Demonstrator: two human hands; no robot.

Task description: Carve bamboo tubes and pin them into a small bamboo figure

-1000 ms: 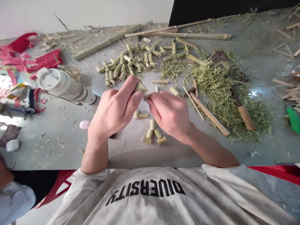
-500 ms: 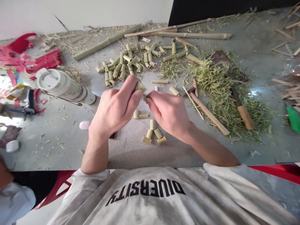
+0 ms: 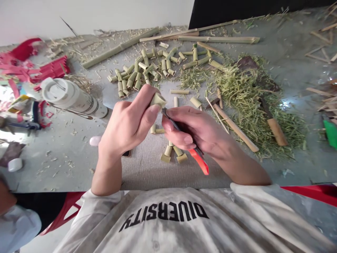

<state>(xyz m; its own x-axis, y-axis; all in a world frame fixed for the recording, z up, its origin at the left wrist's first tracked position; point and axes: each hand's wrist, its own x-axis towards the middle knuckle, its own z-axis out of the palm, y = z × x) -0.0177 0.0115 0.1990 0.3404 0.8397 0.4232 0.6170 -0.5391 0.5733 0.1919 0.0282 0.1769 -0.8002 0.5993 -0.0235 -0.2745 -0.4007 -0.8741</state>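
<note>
Pinched between thumb and fingers of my left hand (image 3: 131, 119) is a short pale-green bamboo piece (image 3: 158, 100), its cut end facing right. My right hand (image 3: 193, 128) is closed round a slim dark tool with a red-orange end (image 3: 199, 161); its exact kind is unclear. The tool's tip meets or nearly meets the bamboo's lower right edge. Below my hands, a small figure of bamboo segments (image 3: 178, 151) lies on the grey mat (image 3: 158, 175), its top partly hidden by my right hand. More short bamboo pieces (image 3: 179, 92) lie just beyond my fingers.
Many bamboo segments (image 3: 137, 72) lie assembled at the back, before long bamboo strips (image 3: 218, 39). Green shavings (image 3: 237, 91) and a wooden-handled cleaver (image 3: 276, 131) are at right. A white tumbler (image 3: 73, 96) lies left, near red scraps (image 3: 50, 70). Another person's sleeve (image 3: 21, 225) shows lower left.
My right hand has rolled over, bringing the dark tool and its red-orange end into sight. The bamboo piece has tilted slightly in my left hand, which stays almost in place.
</note>
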